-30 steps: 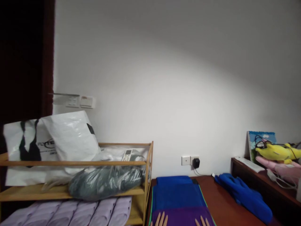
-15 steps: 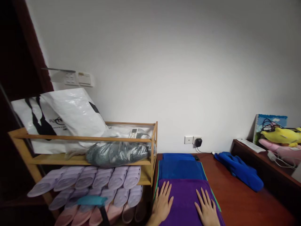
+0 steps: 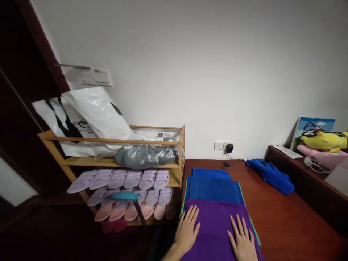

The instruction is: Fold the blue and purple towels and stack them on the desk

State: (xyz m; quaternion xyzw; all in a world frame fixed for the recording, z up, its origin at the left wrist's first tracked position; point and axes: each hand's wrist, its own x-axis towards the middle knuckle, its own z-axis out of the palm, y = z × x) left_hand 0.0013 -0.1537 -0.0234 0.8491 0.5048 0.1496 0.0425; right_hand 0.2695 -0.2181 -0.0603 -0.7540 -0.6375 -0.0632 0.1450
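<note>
My left hand (image 3: 187, 230) lies flat with fingers spread on the left side of a purple cloth (image 3: 213, 232). On the cloth's right side rests my right hand (image 3: 242, 237), also open and palm down. Beneath and beyond the purple cloth are blue cloths (image 3: 214, 188), laid in overlapping layers, with a green edge showing along both sides. The near end of the purple cloth runs out of the bottom of the view. A crumpled blue cloth (image 3: 270, 175) sits apart, farther right on the reddish-brown table (image 3: 288, 224).
Left of the table stands a wooden rack (image 3: 114, 140) with rows of slippers (image 3: 148, 179), a white bag (image 3: 98, 112) and a remote (image 3: 160, 137). A black plug (image 3: 230, 148) is in the wall socket. At right, a raised shelf (image 3: 282, 157) bears a yellow plush toy (image 3: 324, 140).
The view has tilted downward, bringing both hands and more of the table and rack into sight. The layered cloths have slid toward me, uncovering a small dark object near the wall.
</note>
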